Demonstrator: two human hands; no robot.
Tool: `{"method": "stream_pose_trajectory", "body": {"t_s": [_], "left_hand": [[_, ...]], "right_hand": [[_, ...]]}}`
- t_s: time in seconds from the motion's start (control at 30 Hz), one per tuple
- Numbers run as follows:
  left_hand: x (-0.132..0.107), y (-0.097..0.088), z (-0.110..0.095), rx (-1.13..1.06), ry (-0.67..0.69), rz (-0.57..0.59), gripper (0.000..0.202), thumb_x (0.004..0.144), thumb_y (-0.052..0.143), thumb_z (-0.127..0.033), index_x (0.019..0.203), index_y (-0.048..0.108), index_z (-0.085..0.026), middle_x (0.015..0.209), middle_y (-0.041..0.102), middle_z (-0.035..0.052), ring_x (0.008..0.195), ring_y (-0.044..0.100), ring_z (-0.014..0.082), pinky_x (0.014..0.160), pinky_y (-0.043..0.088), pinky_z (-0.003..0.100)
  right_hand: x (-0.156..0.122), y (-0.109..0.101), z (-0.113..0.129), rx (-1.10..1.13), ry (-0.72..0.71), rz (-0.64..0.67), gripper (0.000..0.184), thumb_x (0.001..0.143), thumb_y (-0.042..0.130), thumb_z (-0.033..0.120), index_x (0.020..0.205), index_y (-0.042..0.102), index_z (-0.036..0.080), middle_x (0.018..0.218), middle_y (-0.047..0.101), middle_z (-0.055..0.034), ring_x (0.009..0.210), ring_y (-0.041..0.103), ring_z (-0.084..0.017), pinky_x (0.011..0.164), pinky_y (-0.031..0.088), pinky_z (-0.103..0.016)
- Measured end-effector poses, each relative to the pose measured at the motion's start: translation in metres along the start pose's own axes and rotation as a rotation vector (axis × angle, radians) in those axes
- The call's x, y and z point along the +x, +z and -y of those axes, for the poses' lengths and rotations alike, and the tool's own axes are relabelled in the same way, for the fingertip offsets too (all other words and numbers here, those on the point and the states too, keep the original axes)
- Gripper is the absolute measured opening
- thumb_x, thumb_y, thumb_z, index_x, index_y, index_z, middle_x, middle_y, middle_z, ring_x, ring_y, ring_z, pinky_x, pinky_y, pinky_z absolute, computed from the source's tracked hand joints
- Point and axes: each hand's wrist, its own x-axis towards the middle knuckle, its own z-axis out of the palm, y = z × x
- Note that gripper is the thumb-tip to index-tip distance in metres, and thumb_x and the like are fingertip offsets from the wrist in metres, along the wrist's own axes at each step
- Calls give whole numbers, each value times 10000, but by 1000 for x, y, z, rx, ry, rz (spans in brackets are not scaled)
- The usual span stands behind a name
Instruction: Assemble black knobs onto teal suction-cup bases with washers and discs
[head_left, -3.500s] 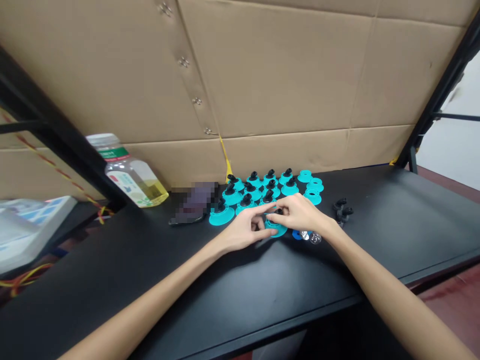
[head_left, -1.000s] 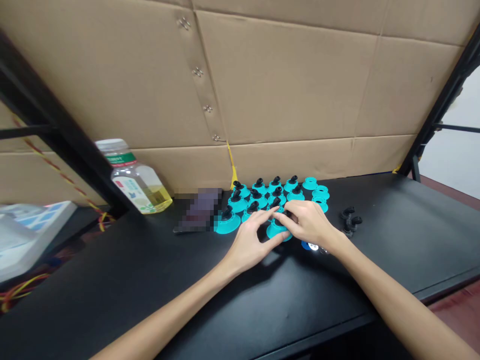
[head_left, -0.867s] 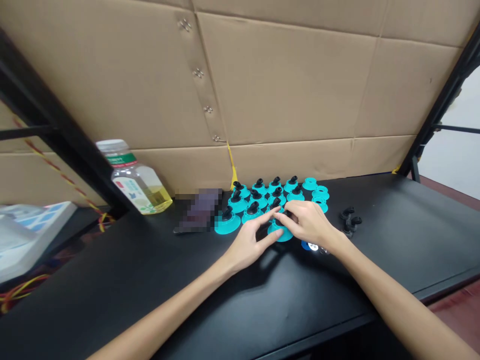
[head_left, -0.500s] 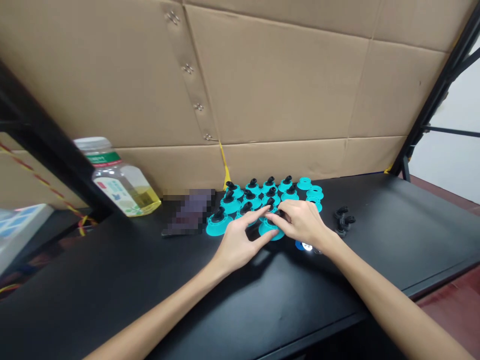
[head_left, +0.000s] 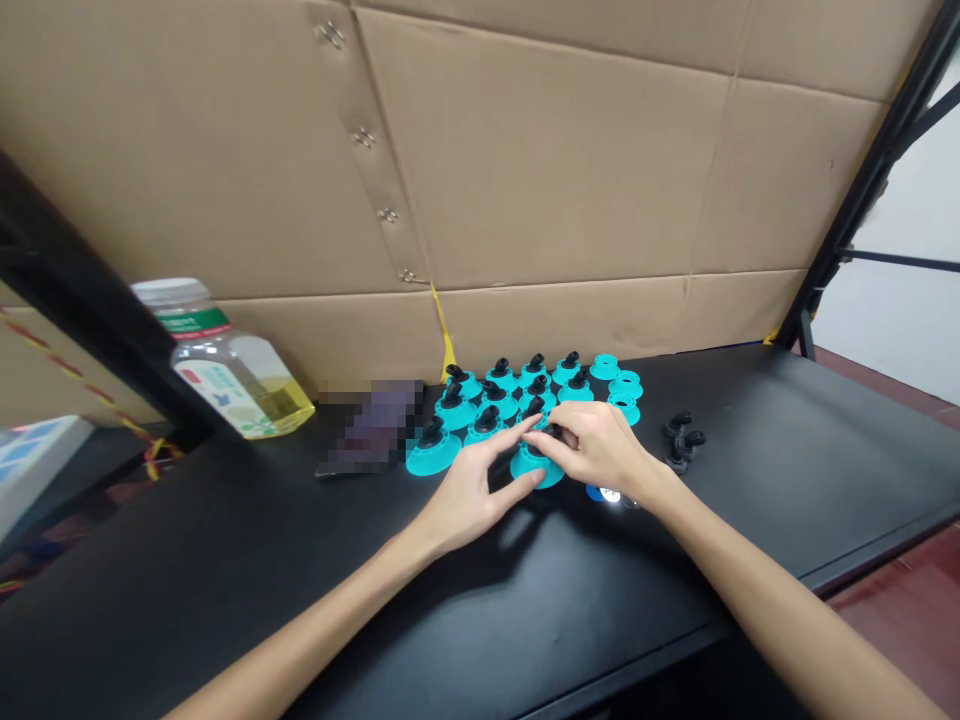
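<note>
Oil-yellow plastic bottle [head_left: 234,385] far left on black bench [head_left: 187,600]; left hand [head_left: 469,497] half open, thumb against rim of teal suction cup [head_left: 534,472], which sits at near edge of a cup cluster [head_left: 487,405]; right hand [head_left: 592,447] closed on the cup's black fitting [head_left: 553,431]; black wing nuts [head_left: 679,441] right.

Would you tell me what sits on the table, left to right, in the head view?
Plastic jar of yellow liquid, blurred object, teal suction cups with black fittings, bare teal cups, loose black fittings.
</note>
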Motion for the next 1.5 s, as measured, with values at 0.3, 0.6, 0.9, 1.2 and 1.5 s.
{"method": "stream_pose_trajectory", "body": {"t_s": [0.3,0.6,0.9,1.2,1.5], "left_hand": [[3,9,4,50,-58,-129,605,738,690,-529,1248,619,-211,1282,634,67,1197,588,296,1046,451,443],[4,1,-1,-5,-6,-12,599,817,623,-473,1343,534,-200,1359,569,87,1253,540,294,1074,412,485],[6,3,1,-10,-61,-151,589,752,694,-474,1269,601,-207,1290,630,65,1209,580,289,1055,447,446],[3,2,2,-19,6,-52,604,823,627,-474,1352,521,-202,1381,554,66,1277,521,257,1086,418,411],[2,8,-4,126,-17,-220,553,794,649,-398,1309,564,-218,1311,617,48,1220,572,273,1035,471,408]], "right_hand": [[1,0,2,-153,73,17,393,891,551,465,670,633,150,659,620,-33,581,476,-107,529,195,-245],[-1,0,2,0,-18,-1,320,915,533,409,754,650,159,652,600,-7,598,482,-101,568,271,-220],[1,-3,7,-190,106,6,400,916,508,476,725,640,151,719,651,-43,598,503,-109,522,172,-246],[1,-3,7,-76,55,32,329,938,505,417,830,667,151,750,656,-38,633,526,-111,553,249,-228],[1,1,11,-208,106,44,383,930,492,479,805,652,154,792,663,-54,634,533,-122,535,190,-259]]}}
